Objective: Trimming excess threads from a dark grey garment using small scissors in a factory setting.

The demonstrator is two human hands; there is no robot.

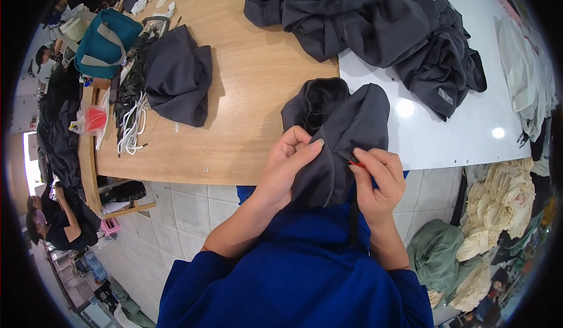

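Observation:
A dark grey cloth garment (359, 114) is bunched at the table's front edge, with a gathered opening on its far left side. A line of stitching runs down it between my hands. My left hand (282, 166) pinches the fabric beside this seam, thumb on top. In the fingers of my right hand (378, 181) is a small red-handled tool (356, 164) with a thin dark tip, mostly covered by the fingers. Its tip lies at the cloth just right of the seam. A dark strap (354, 222) hangs below my right hand.
A heap of dark grey garments (363, 20) covers the table's far right. Another folded grey piece (179, 78) lies left, near white cords (135, 125) and a teal bag (107, 43). Cream cloth (498, 205) and green cloth (437, 246) are piled low right. A person (64, 222) sits at far left.

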